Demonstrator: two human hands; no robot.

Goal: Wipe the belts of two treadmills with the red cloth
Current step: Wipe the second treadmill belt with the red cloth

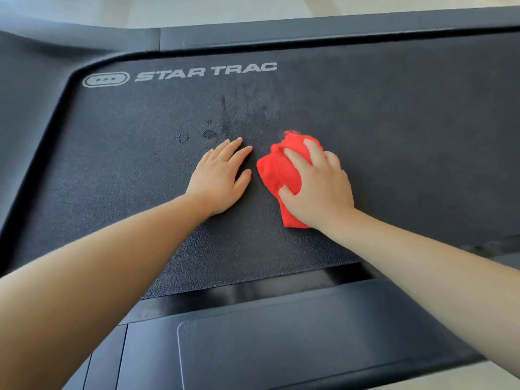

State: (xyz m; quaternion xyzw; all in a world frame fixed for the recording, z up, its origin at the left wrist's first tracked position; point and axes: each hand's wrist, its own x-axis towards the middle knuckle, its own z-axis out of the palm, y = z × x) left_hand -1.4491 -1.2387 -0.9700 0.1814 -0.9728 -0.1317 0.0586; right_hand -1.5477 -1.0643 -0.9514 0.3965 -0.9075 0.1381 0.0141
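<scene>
Filling most of the view: a wide black pebble-textured treadmill belt (394, 136), running left to right. Along its far edge, a dark grey plastic side rail (309, 35). Along the near edge, a matching dark grey foot rail (281, 347) with a raised rectangular tread pad. Beyond the far rail, a strip of pale floor (225, 7).

Reaching in from the lower corners and crossing over the foot rail: a bare left forearm (112, 263) and a bare right forearm (422, 263), both stretched forward.

Left hand (219, 178): laid palm down on the bare belt, fingers straight and held close together, thumb angled out toward the right, holding nothing.

Right hand (318, 190): set on top of a bunched, fuzzy red cloth (277, 170), fingers curled over its upper side, thumb hooked into its near edge, gripping it against the belt.

Red cloth about mid-belt, just right of the left hand and parted from it by a narrow strip of belt. Frayed end poking out past the right fingertips, another corner showing beside the wrist.

Toward the belt's far left, a white printed STAR TRAC logo (205, 71). Just beyond the left fingertips, a few small dark smudges (209, 134) within a faint greyish patch.
</scene>
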